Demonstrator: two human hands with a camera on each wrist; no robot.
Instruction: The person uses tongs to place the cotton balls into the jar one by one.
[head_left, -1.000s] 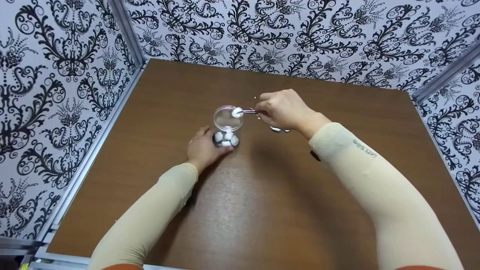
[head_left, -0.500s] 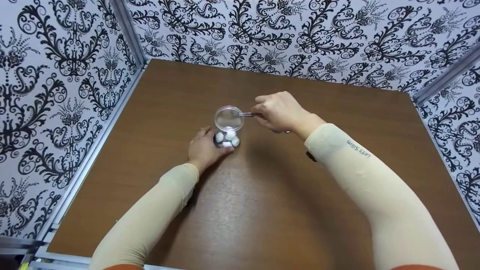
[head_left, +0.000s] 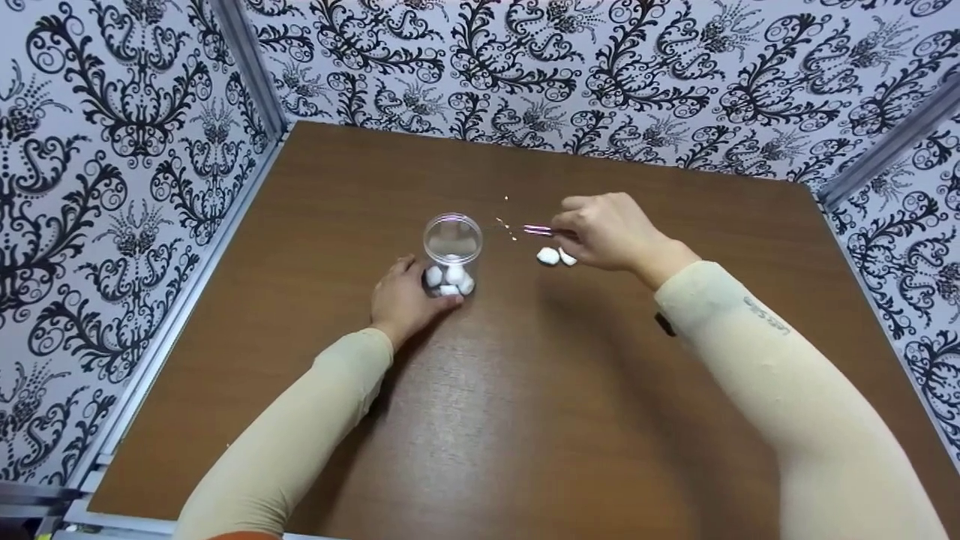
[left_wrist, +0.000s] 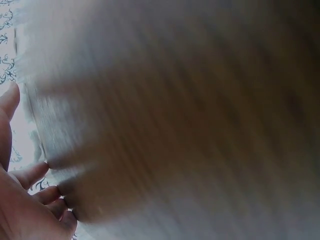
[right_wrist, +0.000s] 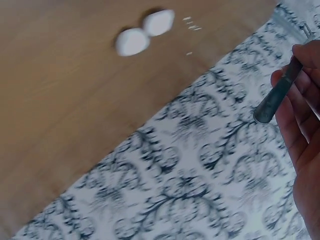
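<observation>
A clear jar (head_left: pixel 453 251) stands on the table with several white cotton balls (head_left: pixel 450 279) in it. My left hand (head_left: pixel 405 296) holds the jar at its near left side, thumb in front. In the left wrist view, the left fingers (left_wrist: pixel 37 175) show at the left edge, and the table is blurred. My right hand (head_left: pixel 611 231) pinches metal tweezers (head_left: pixel 536 229), held above the table to the right of the jar. Nothing shows between the tweezers' two tips. Two white cotton balls (head_left: pixel 548 256) lie just below the right hand, side by side.
Tiny pale bits (head_left: pixel 507 226) are scattered on the brown table (head_left: pixel 480 420) between jar and tweezers. Patterned wall panels (head_left: pixel 540 67) stand behind and at both sides. A metal frame rail (head_left: pixel 142 352) runs along the table's left edge.
The tweezers carried a cotton ball to the jar mouth and now hold none. My right hand has drawn back to the right, over the two cotton balls. My left hand stays on the jar.
</observation>
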